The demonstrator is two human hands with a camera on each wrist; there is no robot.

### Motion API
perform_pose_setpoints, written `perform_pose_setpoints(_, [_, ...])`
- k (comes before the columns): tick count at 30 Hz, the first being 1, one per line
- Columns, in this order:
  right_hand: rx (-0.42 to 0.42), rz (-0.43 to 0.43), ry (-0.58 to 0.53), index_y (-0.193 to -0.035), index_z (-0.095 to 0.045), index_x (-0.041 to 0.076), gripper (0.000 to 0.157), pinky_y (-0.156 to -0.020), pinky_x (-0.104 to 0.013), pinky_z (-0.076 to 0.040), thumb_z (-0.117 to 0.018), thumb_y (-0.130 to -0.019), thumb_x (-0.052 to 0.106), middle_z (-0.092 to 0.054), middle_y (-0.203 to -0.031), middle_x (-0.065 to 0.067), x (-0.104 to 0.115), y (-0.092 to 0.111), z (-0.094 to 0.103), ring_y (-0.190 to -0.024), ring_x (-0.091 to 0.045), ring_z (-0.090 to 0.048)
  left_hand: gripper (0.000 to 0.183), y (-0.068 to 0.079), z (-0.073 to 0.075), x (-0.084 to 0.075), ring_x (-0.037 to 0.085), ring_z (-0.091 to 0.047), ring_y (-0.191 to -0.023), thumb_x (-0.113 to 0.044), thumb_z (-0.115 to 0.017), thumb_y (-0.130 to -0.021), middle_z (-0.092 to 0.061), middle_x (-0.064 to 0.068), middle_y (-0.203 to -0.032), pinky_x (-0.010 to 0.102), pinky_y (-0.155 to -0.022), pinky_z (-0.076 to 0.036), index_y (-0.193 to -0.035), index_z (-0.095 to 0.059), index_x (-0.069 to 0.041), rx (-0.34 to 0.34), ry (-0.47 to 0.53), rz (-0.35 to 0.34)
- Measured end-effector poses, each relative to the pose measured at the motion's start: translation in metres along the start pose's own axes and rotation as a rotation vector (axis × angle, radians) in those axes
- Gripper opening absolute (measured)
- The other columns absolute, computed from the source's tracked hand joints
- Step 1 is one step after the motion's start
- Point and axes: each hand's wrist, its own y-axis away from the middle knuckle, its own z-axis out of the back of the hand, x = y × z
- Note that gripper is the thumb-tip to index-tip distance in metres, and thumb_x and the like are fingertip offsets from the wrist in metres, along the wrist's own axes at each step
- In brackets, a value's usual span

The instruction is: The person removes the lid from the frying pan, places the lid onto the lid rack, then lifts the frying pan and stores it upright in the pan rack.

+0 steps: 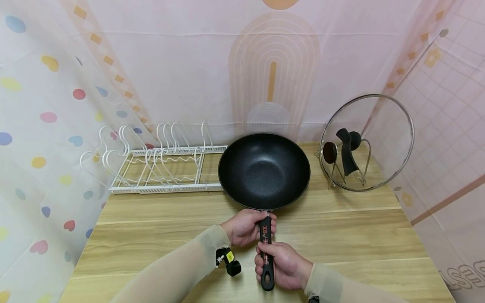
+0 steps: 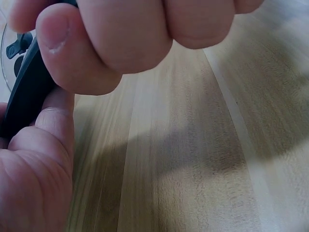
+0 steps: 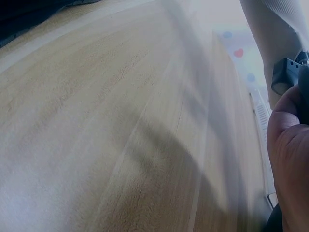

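Note:
A black wok (image 1: 264, 170) is in the middle of the head view, its hollow facing up and its long black handle (image 1: 267, 275) pointing toward me. My left hand (image 1: 244, 227) grips that handle close to the pan. Nearer the handle's end, my right hand (image 1: 286, 265) holds it too, thumb across the top. In the left wrist view, curled fingers (image 2: 125, 34) surround the dark handle (image 2: 29, 92). Only part of the right hand (image 3: 294, 154) shows at the right edge of the right wrist view. Whether the wok's base touches the table cannot be seen.
Left of the wok stands a white wire rack (image 1: 166, 189) with upright loops. At the right, a glass lid (image 1: 403, 164) with a black knob leans upright on a metal stand (image 1: 366, 162). Patterned curtains (image 1: 182, 75) hang behind the wooden table (image 1: 352, 235).

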Motion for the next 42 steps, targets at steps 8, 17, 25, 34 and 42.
perform_pose_setpoints(8, [-0.063, 0.033, -0.016, -0.105, -0.04, 0.012, 0.015, -0.069, -0.025, -0.049, -0.038, -0.112, 0.026, -0.048, -0.071, 0.007, -0.003, -0.002, -0.005, -0.066, -0.009, -0.05, 0.04, -0.001, -0.003, 0.001, 0.011, -0.07, -0.094, -0.02, -0.034, -0.115, -0.065, 0.006, -0.11, 0.027, -0.09, -0.061, -0.138, -0.051, 0.007, -0.034, -0.015, -0.024])
perform_pose_setpoints(17, [-0.107, 0.072, -0.008, -0.102, -0.041, 0.014, 0.017, -0.064, -0.025, -0.046, -0.038, -0.112, 0.027, -0.045, -0.069, 0.007, -0.006, -0.003, -0.01, -0.062, -0.009, -0.045, 0.039, -0.001, -0.006, 0.0, 0.01, -0.07, -0.092, -0.018, -0.033, -0.115, -0.064, 0.006, -0.11, 0.025, -0.087, -0.061, -0.138, -0.05, 0.009, -0.05, -0.045, -0.032])
perform_pose_setpoints(25, [-0.116, 0.076, -0.025, -0.099, -0.042, 0.015, 0.024, -0.062, -0.024, -0.046, -0.038, -0.114, 0.034, -0.045, -0.068, 0.008, -0.008, -0.004, -0.01, -0.06, -0.008, -0.045, 0.036, -0.001, -0.006, 0.001, 0.008, -0.07, -0.092, -0.017, -0.033, -0.115, -0.064, 0.005, -0.108, 0.023, -0.086, -0.061, -0.135, -0.051, 0.007, -0.046, -0.058, -0.035])
perform_pose_setpoints(34, [-0.143, 0.089, -0.04, -0.098, -0.043, 0.016, 0.025, -0.059, -0.022, -0.046, -0.037, -0.114, 0.035, -0.044, -0.067, 0.008, -0.009, -0.004, -0.013, -0.058, -0.007, -0.044, 0.034, -0.002, -0.006, 0.003, 0.008, -0.07, -0.09, -0.017, -0.034, -0.115, -0.065, 0.003, -0.105, 0.022, -0.083, -0.06, -0.133, -0.051, 0.007, -0.034, -0.066, -0.057])
perform_pose_setpoints(42, [-0.173, 0.11, -0.031, -0.099, -0.043, 0.016, 0.026, -0.057, -0.022, -0.044, -0.035, -0.114, 0.035, -0.042, -0.065, 0.009, -0.009, -0.004, -0.016, -0.056, -0.007, -0.042, 0.035, -0.001, -0.008, 0.003, 0.006, -0.07, -0.089, -0.017, -0.034, -0.115, -0.065, 0.001, -0.102, 0.02, -0.082, -0.06, -0.135, -0.049, 0.008, -0.023, -0.07, -0.069])
